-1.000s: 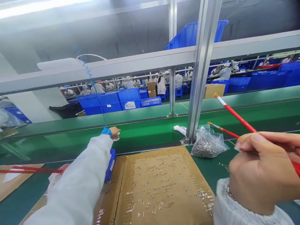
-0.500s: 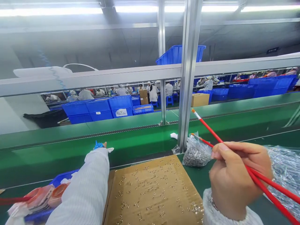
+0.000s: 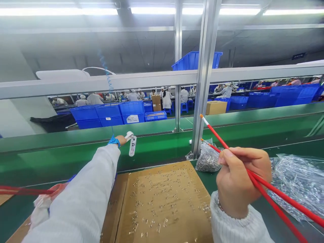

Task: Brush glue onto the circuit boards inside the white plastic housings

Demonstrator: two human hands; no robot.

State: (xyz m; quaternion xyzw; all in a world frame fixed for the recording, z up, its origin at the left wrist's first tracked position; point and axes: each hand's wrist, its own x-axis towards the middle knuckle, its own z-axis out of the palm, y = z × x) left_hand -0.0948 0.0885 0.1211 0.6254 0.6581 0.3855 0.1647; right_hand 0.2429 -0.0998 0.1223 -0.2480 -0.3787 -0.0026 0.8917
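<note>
My left hand (image 3: 122,140), with a blue band at the wrist, reaches out over the green conveyor belt and pinches a small white plastic piece (image 3: 129,135). Just beside it is a white oblong piece (image 3: 132,146) with dark marks; whether the hand also holds it I cannot tell. My right hand (image 3: 243,179) is closed around two thin red paintbrushes (image 3: 215,132) with orange tips, pointing up and left. Between my arms lies a cardboard sheet (image 3: 182,219) strewn with many small metal clips (image 3: 173,205).
A clear bag of metal parts (image 3: 208,160) stands by the metal post (image 3: 201,84). Plastic bags (image 3: 298,185) lie at the right. An orange-red item (image 3: 59,187) sits left of my sleeve. Beyond the belt (image 3: 157,148) are blue bins (image 3: 131,113) and people in white.
My left hand has moved forward and right, and the marked white piece now shows beside it. My right hand with the brushes has shifted left. The camera view has turned slightly.
</note>
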